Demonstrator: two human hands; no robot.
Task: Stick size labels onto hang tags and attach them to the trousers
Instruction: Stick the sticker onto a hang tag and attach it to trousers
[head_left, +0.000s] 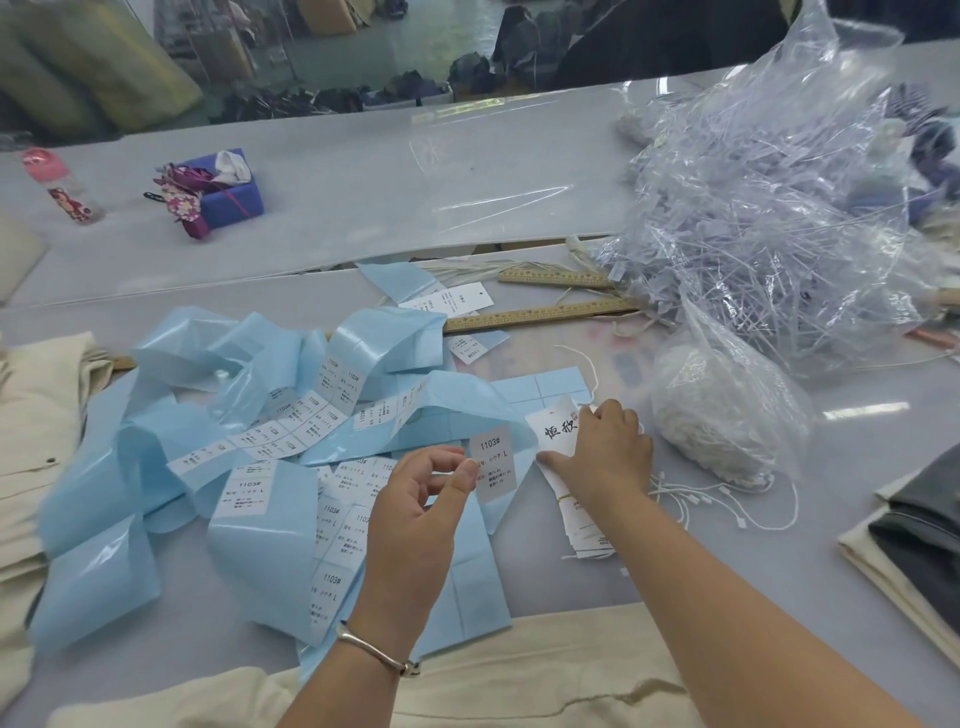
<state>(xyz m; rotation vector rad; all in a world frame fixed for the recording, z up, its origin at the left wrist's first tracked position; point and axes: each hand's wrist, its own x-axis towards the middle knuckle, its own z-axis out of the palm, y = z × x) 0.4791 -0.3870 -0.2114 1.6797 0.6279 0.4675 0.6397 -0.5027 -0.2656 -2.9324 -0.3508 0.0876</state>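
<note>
Pinching a peeled size label by its left edge, the left hand holds it just beside the hang tag. Right hand, fingers spread flat, presses the tag stack to the table. Label looks feather-light, floppy, sticky-backed: best held by one edge. Blue backing strips sprawl left; beige trousers lie nearest.
</note>
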